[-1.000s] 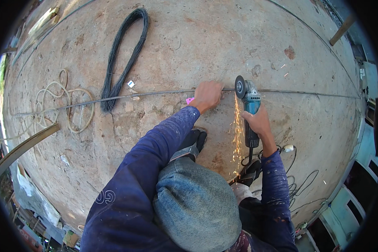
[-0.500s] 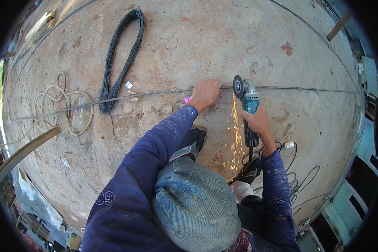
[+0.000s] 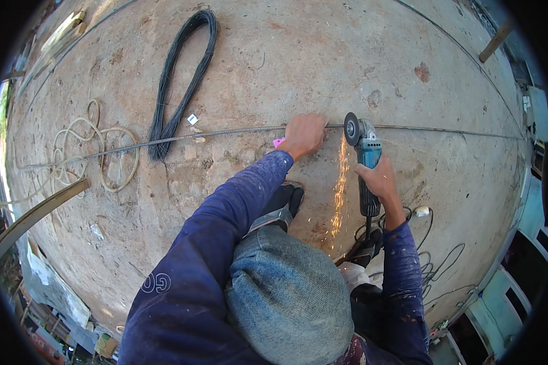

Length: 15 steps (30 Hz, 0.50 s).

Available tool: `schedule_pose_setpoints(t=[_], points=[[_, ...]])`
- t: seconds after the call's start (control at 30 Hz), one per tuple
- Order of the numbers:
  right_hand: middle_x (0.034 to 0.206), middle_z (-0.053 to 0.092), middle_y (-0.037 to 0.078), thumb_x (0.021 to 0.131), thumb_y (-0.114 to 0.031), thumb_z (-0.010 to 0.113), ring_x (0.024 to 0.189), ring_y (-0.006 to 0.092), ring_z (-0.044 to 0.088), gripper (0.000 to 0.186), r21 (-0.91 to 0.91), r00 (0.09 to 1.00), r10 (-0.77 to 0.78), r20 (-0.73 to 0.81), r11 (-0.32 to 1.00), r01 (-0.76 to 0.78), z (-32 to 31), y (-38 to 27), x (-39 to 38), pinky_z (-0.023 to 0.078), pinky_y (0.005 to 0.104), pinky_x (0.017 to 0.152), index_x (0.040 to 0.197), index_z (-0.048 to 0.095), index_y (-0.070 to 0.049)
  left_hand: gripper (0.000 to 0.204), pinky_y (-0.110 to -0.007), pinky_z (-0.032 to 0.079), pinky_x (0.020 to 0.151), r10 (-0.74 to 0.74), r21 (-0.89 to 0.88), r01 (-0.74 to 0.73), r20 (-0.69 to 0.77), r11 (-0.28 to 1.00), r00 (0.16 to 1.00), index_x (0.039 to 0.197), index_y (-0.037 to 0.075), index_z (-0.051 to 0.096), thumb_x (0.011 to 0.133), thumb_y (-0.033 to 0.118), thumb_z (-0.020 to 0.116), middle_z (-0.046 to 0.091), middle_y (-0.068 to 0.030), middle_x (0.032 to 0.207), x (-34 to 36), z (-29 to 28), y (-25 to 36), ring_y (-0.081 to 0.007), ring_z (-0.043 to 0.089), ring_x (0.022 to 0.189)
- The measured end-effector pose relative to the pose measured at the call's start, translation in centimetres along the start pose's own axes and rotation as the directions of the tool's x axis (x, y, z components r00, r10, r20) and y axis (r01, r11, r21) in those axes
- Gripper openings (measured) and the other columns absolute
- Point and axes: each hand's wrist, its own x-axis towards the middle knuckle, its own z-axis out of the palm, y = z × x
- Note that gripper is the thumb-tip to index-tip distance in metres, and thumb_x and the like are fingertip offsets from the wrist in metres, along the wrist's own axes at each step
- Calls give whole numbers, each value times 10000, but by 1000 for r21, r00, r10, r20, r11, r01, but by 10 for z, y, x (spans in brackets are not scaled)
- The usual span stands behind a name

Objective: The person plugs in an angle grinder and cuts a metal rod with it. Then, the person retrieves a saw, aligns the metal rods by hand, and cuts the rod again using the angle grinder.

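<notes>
A long ribbed steel bar (image 3: 225, 132) runs from left to right across the ground. My left hand (image 3: 307, 134) is closed around it, just left of the cutting spot. In my right hand (image 3: 380, 178) is a teal and black angle grinder (image 3: 369, 155), held by its body with the head pointing away from me. Its disc (image 3: 351, 128) meets the bar, and orange sparks (image 3: 341, 188) stream from there toward my feet. A small pink object (image 3: 279, 142) shows beside my left wrist; what it is I cannot make out.
A bundle of dark tie wire (image 3: 186, 79) lies at the far left, near a coiled pale hose (image 3: 119, 167). A curved strip (image 3: 39, 210) juts in at the left. Black cable (image 3: 432, 267) loops beside my right foot (image 3: 368, 246). A wooden post (image 3: 496, 41) stands far right.
The spark stream has become narrower and denser. Both hands, the grinder and the ground appear slightly farther right in the picture. Both hands keep their hold.
</notes>
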Motion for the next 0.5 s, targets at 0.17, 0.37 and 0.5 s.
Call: schedule_pose_setpoints(t=[0.17, 0.37, 0.5], points=[[866, 684, 198, 709, -256, 807, 751, 295, 678, 530, -5, 999, -18, -49, 1000, 18, -1, -13, 3, 547, 417, 708, 1061, 604, 85, 238, -518, 551, 723, -6, -6, 6, -11, 1000, 1000, 895, 70, 736, 866, 305, 760, 744, -201, 859, 0, 1, 2, -409, 730, 837], [854, 690, 175, 718, -258, 805, 733, 263, 663, 469, -3, 1000, -8, -18, 1000, 8, -4, -28, 7, 540, 410, 697, 1015, 634, 62, 221, -523, 536, 715, 8, -24, -9, -41, 1000, 999, 877, 77, 724, 859, 294, 757, 743, -183, 841, -2, 1, -2, -405, 723, 832], [819, 682, 144, 733, -248, 804, 691, 239, 649, 421, -3, 1000, -6, -16, 1000, 6, -5, -20, 10, 535, 396, 665, 983, 642, 49, 213, -526, 543, 730, 16, -25, -17, -38, 1000, 999, 888, 75, 730, 857, 284, 752, 749, -176, 856, -1, 1, 2, -404, 726, 850]])
